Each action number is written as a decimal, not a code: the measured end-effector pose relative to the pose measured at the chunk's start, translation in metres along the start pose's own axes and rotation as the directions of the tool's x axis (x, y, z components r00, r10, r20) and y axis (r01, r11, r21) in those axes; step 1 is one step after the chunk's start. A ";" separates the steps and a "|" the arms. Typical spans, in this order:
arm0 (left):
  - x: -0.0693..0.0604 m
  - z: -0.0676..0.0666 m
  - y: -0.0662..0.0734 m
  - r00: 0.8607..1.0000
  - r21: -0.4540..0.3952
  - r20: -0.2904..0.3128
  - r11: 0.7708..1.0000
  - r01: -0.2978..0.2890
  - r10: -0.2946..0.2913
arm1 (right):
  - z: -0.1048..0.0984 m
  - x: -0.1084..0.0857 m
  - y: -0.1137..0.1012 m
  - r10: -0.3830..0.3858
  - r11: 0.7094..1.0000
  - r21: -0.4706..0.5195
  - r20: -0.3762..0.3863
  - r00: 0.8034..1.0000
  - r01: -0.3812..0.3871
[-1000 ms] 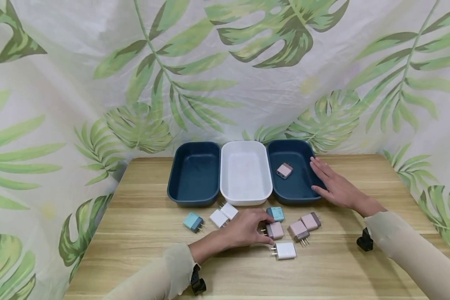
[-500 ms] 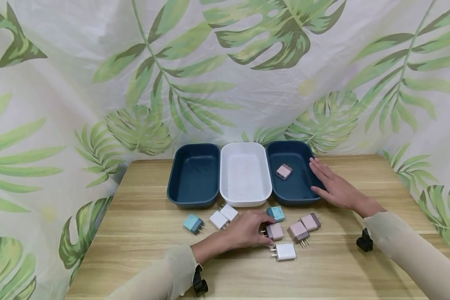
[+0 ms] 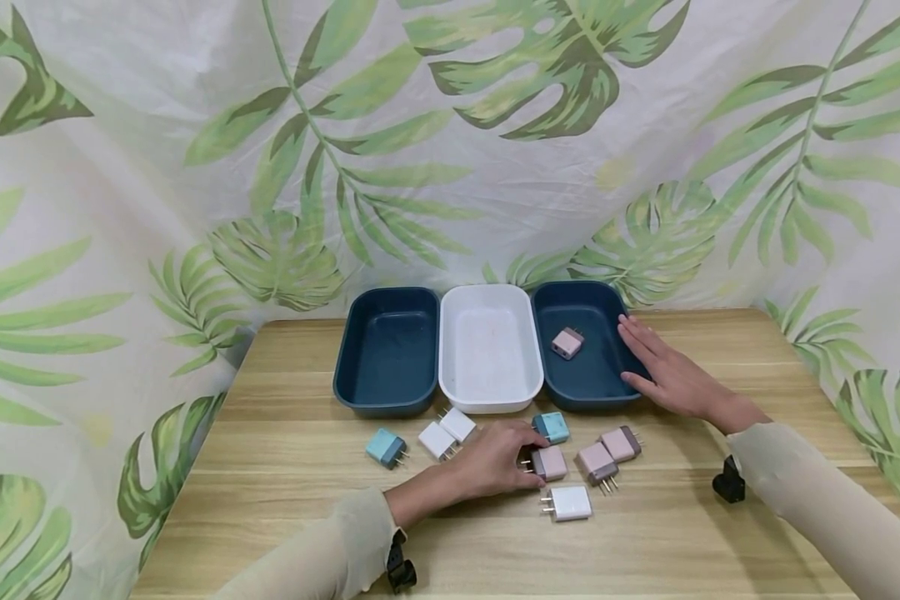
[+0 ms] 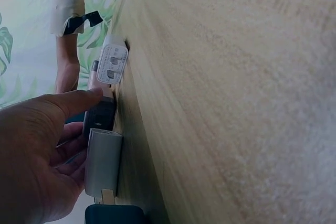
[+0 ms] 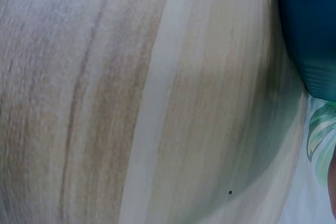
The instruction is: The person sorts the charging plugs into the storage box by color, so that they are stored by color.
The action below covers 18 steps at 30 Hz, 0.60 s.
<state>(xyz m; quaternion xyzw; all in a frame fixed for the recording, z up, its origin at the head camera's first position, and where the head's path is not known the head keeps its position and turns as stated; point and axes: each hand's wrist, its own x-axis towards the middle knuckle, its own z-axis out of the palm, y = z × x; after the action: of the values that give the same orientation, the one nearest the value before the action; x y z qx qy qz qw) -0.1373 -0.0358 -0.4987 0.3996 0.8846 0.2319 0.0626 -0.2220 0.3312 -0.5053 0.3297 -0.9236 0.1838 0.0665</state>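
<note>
My left hand (image 3: 491, 458) pinches a pink and grey plug adapter (image 3: 551, 462) on the table, thumb on the near side. In the left wrist view the thumb of the left hand (image 4: 47, 145) lies on that adapter (image 4: 100, 114). A blue adapter (image 3: 552, 427) sits just behind it, a white one (image 3: 571, 504) in front, and two more pink ones (image 3: 597, 461) (image 3: 621, 443) to its right. My right hand (image 3: 675, 375) rests with straight fingers on the right edge of the right dark blue tray (image 3: 596, 400), which holds one pink adapter (image 3: 567, 342).
A white tray (image 3: 491, 404) stands between the right tray and another dark blue tray (image 3: 386, 407). Left of my left hand lie two white adapters (image 3: 438, 439) (image 3: 457, 424) and a blue one (image 3: 385, 447). A leaf-patterned cloth (image 3: 420, 208) hangs behind the table (image 3: 285, 467).
</note>
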 end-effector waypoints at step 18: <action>-0.002 0.001 -0.001 0.998 -0.025 -0.058 0.999 -0.030 0.028 | 0.000 0.000 0.000 -0.005 1.000 0.000 -0.020 1.000 0.005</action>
<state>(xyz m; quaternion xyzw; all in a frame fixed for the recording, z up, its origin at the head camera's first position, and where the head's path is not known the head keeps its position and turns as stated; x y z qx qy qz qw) -0.1365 -0.0371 -0.4998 0.4047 0.8771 0.2557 0.0390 -0.2220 0.3313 -0.5052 0.3302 -0.9221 0.1867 0.0761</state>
